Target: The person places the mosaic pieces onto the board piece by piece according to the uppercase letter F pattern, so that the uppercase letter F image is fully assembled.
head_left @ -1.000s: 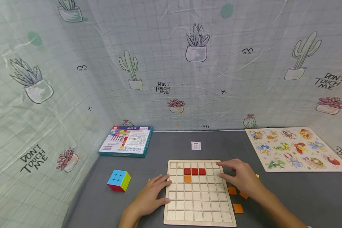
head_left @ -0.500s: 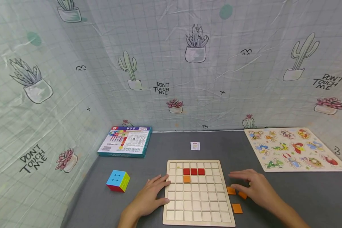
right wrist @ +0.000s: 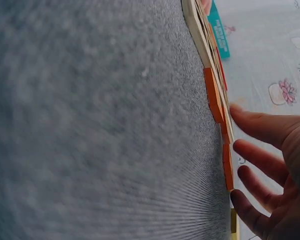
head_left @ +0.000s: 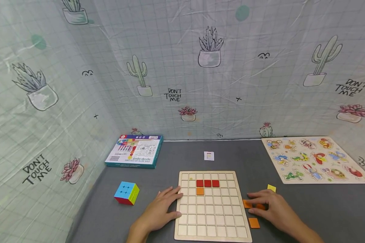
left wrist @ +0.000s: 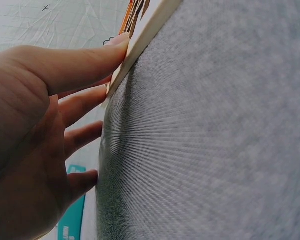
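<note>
A pale wooden grid board (head_left: 213, 221) lies in front of me, with three red tiles (head_left: 208, 183) in one row and an orange tile (head_left: 200, 191) below the leftmost. My left hand (head_left: 156, 210) rests against its left edge with fingers spread; in the left wrist view the thumb (left wrist: 89, 62) touches the board's side. Beyond the right edge, my right hand (head_left: 276, 210) hovers over loose orange tiles, thumb and fingers parted around one partly hidden tile (head_left: 260, 206). Another orange tile (head_left: 254, 223) lies nearer to me. In the right wrist view, nothing is visibly pinched.
A yellow tile (head_left: 271, 188) shows behind the right hand. A puzzle cube (head_left: 126, 192) and a boxed toy (head_left: 134, 151) stand to the left. A small printed card (head_left: 209, 155) lies beyond the board, and an insect picture board (head_left: 319, 160) at the back right.
My right hand has moved away from the board's upper right corner, rightward and down to the loose orange tiles. The yellow tile now shows more. The left hand has stayed put.
</note>
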Available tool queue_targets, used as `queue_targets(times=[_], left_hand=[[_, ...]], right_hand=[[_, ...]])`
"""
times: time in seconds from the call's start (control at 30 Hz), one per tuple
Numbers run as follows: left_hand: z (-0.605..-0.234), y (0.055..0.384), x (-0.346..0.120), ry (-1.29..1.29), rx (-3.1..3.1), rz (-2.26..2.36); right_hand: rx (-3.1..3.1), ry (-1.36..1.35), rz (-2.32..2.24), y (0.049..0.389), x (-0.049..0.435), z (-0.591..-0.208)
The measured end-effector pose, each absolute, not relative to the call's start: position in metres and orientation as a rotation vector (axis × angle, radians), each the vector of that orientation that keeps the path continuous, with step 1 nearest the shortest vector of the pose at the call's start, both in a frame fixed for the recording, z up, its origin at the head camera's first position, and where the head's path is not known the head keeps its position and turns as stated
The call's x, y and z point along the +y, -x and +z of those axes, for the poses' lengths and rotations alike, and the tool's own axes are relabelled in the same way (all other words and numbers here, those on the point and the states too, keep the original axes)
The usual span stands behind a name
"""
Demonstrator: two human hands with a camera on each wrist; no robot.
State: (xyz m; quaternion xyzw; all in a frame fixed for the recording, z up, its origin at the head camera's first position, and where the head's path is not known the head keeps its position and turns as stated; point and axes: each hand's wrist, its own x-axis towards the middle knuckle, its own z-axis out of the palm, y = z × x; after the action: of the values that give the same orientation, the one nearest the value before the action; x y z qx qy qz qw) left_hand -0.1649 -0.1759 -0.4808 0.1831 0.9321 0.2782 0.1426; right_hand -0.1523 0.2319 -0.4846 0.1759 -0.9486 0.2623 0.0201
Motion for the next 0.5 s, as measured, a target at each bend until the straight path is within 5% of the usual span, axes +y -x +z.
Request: queue_targets(times=[0.5], left_hand=[[-0.4797, 0.1636, -0.1787, -0.555, 2.680, 0.832]], right_hand=[[-2.903, -0.520, 0.830, 0.1580, 0.2334, -0.4922]])
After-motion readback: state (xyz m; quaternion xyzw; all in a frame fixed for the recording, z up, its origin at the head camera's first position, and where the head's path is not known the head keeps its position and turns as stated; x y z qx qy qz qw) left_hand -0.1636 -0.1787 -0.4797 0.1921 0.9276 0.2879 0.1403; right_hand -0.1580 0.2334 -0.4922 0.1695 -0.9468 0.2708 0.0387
